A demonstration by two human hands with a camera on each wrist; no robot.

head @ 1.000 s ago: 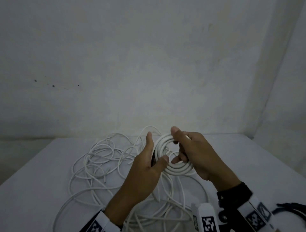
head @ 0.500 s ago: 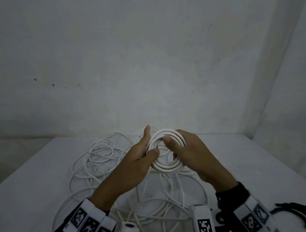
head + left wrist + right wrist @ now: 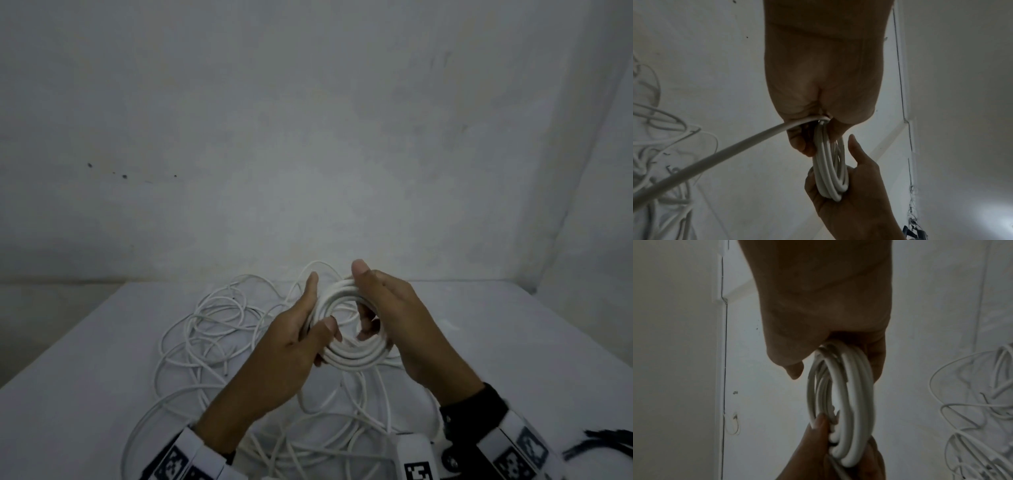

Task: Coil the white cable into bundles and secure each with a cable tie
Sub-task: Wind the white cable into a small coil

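A small round coil of white cable (image 3: pixel 349 359) (image 3: pixel 830 172) (image 3: pixel 849 402) hangs between both hands above the table. My left hand (image 3: pixel 305 339) grips its left side, thumb (image 3: pixel 325 329) across the front. My right hand (image 3: pixel 387 315) holds the right side, fingers curled through the ring and thumb (image 3: pixel 359 270) raised at the top. A loose strand (image 3: pixel 715 155) runs from the left hand down to the tangle of white cable (image 3: pixel 219 329) on the white table (image 3: pixel 85 377). Black cable ties (image 3: pixel 603 442) lie at the right edge.
A grey wall (image 3: pixel 308 137) rises behind the table, meeting a side wall at the right corner. More loose cable loops (image 3: pixel 342 428) lie under my forearms near the front edge.
The coil has turned between my hands and gained cable. My right thumb went from the coil's front up to its top. My left hand slid back along the left side.
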